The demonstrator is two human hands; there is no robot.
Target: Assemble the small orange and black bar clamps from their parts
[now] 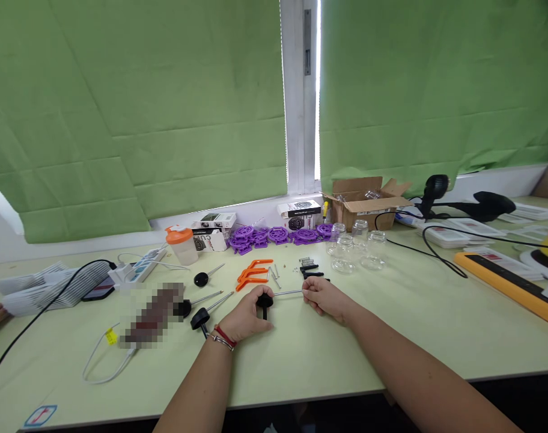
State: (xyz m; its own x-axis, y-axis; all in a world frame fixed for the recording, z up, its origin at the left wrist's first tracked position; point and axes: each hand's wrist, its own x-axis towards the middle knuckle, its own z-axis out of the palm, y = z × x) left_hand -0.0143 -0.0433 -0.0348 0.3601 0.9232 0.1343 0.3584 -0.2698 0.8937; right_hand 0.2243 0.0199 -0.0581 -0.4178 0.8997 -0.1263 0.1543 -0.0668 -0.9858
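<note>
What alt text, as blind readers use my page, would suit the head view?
Over a pale table, a person's left hand holds a black, round-topped part while the right hand pinches a thin metal rod running to it. Beyond are orange pieces, purple plastic parts, clear jars and an open cardboard box.

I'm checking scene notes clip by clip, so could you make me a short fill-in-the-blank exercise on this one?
The left hand holds a ____ knob.
From the knob, the rod runs to the ____ hand.
The rings near the wall are ____.
The bottle has an ____ lid.
Missing words: black; right; purple; orange.
</note>
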